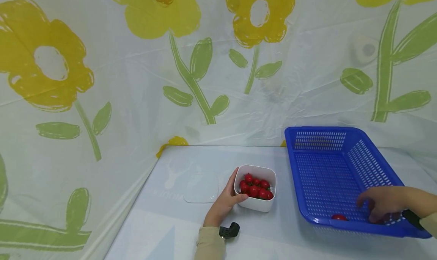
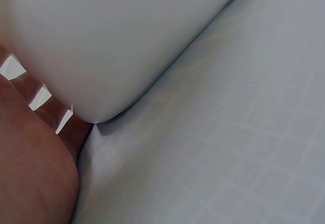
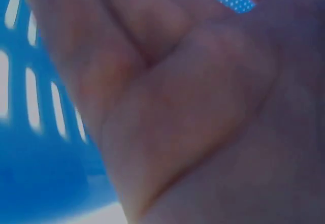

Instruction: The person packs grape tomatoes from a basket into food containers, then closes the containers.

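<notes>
My left hand (image 1: 223,202) grips a white square container (image 1: 257,204), thumb over its near rim and fingers along its left side. Several small red tomatoes (image 1: 253,191) lie inside it, some with green stems. In the left wrist view, the container's smooth wall (image 2: 117,41) rises beside the fingers. My right hand (image 1: 389,201) reaches down into the near right corner of a blue plastic basket (image 1: 300,191), with thumb and index finger apart. Its palm fills the right wrist view, and the other fingertips are hidden. One red tomato (image 1: 339,217) lies in the basket, left of this hand.
A clear flat lid (image 1: 201,188) lies on the pale table left of the container. The basket has slotted sides and stands at the right. Behind the table hangs a white sheet (image 1: 136,82) printed with yellow flowers.
</notes>
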`<state>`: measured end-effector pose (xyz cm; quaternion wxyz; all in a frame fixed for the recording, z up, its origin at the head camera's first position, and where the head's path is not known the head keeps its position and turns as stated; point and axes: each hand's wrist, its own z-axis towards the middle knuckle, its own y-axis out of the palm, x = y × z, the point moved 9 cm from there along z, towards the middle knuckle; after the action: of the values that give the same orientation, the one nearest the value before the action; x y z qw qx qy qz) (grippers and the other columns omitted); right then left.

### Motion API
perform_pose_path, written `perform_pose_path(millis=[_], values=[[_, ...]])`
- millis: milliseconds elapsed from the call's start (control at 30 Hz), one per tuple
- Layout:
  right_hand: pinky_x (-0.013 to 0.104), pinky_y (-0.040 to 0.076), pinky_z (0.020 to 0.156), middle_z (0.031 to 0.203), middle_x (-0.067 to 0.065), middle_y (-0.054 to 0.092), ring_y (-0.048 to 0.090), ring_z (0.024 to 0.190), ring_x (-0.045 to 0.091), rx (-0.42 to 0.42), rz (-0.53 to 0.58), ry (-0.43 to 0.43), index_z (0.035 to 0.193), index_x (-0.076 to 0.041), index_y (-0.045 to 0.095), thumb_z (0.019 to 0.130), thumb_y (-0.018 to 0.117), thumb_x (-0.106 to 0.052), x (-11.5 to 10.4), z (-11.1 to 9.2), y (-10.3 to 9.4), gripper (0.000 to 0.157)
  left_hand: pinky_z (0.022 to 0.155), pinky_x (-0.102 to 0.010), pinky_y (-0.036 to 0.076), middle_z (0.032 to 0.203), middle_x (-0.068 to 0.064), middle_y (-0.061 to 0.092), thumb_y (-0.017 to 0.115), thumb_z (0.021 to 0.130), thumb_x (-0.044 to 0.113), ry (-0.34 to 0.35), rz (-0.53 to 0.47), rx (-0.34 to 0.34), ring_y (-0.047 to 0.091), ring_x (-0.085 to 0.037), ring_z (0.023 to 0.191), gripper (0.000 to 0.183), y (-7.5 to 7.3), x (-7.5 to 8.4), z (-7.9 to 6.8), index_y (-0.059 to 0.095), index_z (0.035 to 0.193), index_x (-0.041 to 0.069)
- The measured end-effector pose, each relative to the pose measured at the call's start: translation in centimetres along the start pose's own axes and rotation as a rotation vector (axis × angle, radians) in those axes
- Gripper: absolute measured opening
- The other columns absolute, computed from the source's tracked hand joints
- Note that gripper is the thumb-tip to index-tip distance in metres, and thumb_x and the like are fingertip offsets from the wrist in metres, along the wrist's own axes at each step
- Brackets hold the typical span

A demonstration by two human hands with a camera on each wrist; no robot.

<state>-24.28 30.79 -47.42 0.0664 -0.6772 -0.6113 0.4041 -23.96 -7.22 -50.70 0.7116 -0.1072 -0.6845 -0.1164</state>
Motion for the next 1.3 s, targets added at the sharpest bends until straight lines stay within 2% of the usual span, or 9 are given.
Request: perform_pose_path(millis=[267,400,567,833,1067,1167,1300], values=[[0.040,0.051,0.058,0.092,0.008,0.058,0.057,0.073,0.025,-0.056,0.068,-0.032,0.102,-0.009,0.060,0.074,0.066,-0.007,-1.5,0.4,1.2,0.029,0.102,-0.046,0.023,0.140,0.017,0.023,0.066,0.080,0.023,-0.014,-0.019,0.000,0.017,-0.013,0.130,0.079,0.2,-0.1,-0.1,0.017,0.138,0.046],[0.042,0.051,0.059,0.093,0.008,0.057,0.057,0.076,0.025,-0.072,0.044,-0.039,0.100,-0.011,0.061,0.073,0.068,-0.007,-2.5,0.9,1.6,0.028,0.101,-0.046,0.026,0.140,0.017,0.023,0.065,0.080,0.022,-0.008,-0.013,0.006,0.017,-0.014,0.130,0.079,0.1,-0.2,-0.2,0.016,0.138,0.046],[0.038,0.052,0.057,0.086,0.006,0.055,0.055,0.075,0.024,-0.093,-0.019,-0.067,0.091,-0.012,0.062,0.071,0.069,-0.007,-3.6,1.7,2.2,0.022,0.101,-0.045,0.026,0.140,0.016,0.024,0.065,0.080,0.023,-0.001,-0.009,0.009,0.018,-0.013,0.130,0.079,0.1,-0.1,-0.3,0.016,0.138,0.045],[0.035,0.050,0.053,0.080,0.005,0.053,0.053,0.070,0.022,-0.073,-0.070,-0.077,0.085,-0.014,0.060,0.071,0.067,-0.004,-5.2,2.5,2.8,0.018,0.103,-0.046,0.021,0.140,0.019,0.022,0.065,0.080,0.025,-0.021,0.020,0.021,0.015,-0.011,0.131,0.078,0.1,0.0,-0.3,0.016,0.138,0.046],[0.033,0.049,0.053,0.080,0.004,0.055,0.054,0.068,0.020,-0.046,-0.061,-0.094,0.082,-0.013,0.060,0.071,0.067,-0.007,-6.0,3.0,2.3,0.015,0.103,-0.046,0.022,0.142,0.012,0.022,0.065,0.080,0.022,0.006,-0.032,-0.005,0.015,-0.014,0.131,0.079,0.3,0.1,-0.1,0.017,0.139,0.044],[0.031,0.049,0.053,0.083,0.003,0.055,0.054,0.069,0.018,-0.028,-0.046,-0.156,0.087,-0.014,0.061,0.074,0.066,-0.012,-6.6,3.0,1.6,0.014,0.103,-0.047,0.020,0.142,0.012,0.022,0.065,0.080,0.021,0.003,-0.041,-0.003,0.015,-0.013,0.131,0.079,0.1,-0.1,0.0,0.017,0.138,0.044],[0.027,0.048,0.051,0.085,0.001,0.055,0.054,0.067,0.015,0.007,-0.036,-0.315,0.099,-0.012,0.061,0.080,0.063,-0.016,-8.4,2.6,0.3,0.020,0.103,-0.046,0.022,0.141,0.014,0.023,0.065,0.080,0.022,-0.003,-0.037,0.005,0.016,-0.013,0.130,0.079,-0.2,-0.2,0.1,0.018,0.138,0.045]])
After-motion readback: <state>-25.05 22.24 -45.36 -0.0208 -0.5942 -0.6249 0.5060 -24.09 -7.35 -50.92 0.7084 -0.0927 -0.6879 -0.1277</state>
